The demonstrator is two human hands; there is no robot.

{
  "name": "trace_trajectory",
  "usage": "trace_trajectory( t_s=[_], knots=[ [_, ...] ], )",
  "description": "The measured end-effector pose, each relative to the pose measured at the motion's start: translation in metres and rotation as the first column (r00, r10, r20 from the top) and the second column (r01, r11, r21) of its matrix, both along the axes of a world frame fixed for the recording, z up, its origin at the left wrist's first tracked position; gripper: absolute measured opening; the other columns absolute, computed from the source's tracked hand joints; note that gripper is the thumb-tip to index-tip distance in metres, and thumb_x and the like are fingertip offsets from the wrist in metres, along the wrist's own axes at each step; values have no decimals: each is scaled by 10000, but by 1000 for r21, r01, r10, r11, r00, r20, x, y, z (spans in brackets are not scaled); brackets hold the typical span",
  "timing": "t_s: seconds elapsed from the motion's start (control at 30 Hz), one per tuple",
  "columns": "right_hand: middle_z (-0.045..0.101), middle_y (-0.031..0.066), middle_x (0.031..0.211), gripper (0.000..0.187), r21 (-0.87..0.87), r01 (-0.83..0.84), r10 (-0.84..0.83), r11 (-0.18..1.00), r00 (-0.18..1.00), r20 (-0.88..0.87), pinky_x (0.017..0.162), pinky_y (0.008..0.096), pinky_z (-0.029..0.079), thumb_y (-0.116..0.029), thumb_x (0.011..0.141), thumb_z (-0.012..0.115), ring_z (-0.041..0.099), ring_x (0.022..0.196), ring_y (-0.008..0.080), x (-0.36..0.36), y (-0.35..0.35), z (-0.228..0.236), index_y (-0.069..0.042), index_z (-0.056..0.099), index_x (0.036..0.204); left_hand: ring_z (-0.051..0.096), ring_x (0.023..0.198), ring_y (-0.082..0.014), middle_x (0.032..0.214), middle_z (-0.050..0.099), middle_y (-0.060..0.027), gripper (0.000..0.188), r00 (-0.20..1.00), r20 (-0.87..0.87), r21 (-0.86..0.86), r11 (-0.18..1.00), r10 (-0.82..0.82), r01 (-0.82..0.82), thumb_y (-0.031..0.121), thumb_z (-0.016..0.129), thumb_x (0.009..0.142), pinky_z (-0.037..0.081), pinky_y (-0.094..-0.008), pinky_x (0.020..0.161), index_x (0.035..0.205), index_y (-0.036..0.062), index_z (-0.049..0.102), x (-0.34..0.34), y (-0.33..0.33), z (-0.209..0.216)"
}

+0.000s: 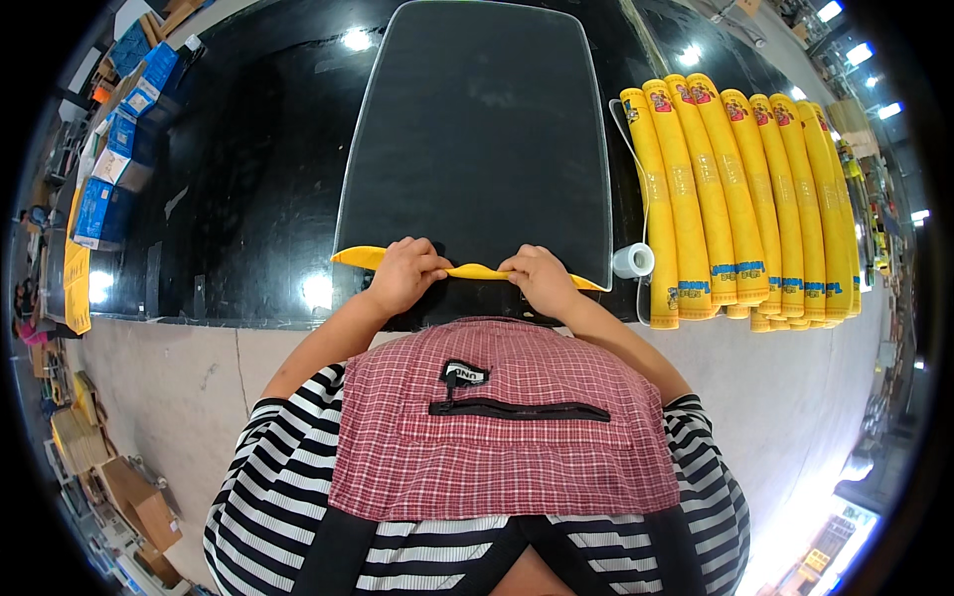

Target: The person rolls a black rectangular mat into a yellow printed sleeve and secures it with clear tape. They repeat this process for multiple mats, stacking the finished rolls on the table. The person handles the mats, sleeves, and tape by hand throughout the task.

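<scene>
A large mat (477, 139) lies in front of me, its dark face up and a pale border along its sides. Its near edge is curled upward, so a yellow strip of the underside (477, 271) shows. My left hand (405, 275) grips this curled edge left of its middle, fingers closed. Right of the middle, my right hand (542, 280) pinches the same edge. Between the two hands the yellow fold dips slightly. The fingertips' undersides are hidden.
Several rolled yellow mats (730, 189) lie side by side on the right of the black table (248, 199). A white tape roll (633, 260) sits between them and the flat mat. Blue and white boxes (111, 149) line the table's left edge.
</scene>
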State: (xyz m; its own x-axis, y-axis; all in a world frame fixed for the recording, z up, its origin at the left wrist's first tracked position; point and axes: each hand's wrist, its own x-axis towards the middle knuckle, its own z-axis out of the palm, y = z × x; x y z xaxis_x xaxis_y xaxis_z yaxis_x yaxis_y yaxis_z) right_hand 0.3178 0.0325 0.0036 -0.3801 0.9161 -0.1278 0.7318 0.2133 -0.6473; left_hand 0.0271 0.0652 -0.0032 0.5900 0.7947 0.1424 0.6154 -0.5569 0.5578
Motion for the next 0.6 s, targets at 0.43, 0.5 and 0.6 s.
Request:
trace_trajectory(
  t_s=[0.43, 0.5, 0.6],
  knots=[
    [728, 164, 1062, 129, -196, 355, -336, 914, 933, 126, 883, 448, 549, -142, 891, 748, 702, 1017, 335, -15, 17, 6, -64, 712, 987, 689, 851, -357, 871, 691, -139, 201, 892, -289, -193, 892, 347, -409, 250, 747, 905, 537, -452, 761, 925, 65, 670, 31, 11, 16],
    [703, 159, 1030, 122, -94, 339, -328, 936, 938, 115, 847, 463, 549, -134, 869, 761, 696, 977, 350, -16, 10, 4, -73, 681, 937, 674, 855, -367, 872, 664, -141, 207, 925, -240, -112, 938, 294, -327, 238, 751, 887, 529, -459, 745, 905, 71, 631, 33, 7, 15],
    [573, 145, 984, 79, 298, 83, -141, 951, 974, 179, 768, 459, 548, -185, 894, 648, 652, 912, 337, -10, -7, -19, -112, 667, 870, 646, 836, -371, 867, 604, -124, 197, 964, -117, 192, 958, 237, -213, 222, 768, 842, 510, -486, 716, 893, 81, 641, 29, -6, 4]
  ],
)
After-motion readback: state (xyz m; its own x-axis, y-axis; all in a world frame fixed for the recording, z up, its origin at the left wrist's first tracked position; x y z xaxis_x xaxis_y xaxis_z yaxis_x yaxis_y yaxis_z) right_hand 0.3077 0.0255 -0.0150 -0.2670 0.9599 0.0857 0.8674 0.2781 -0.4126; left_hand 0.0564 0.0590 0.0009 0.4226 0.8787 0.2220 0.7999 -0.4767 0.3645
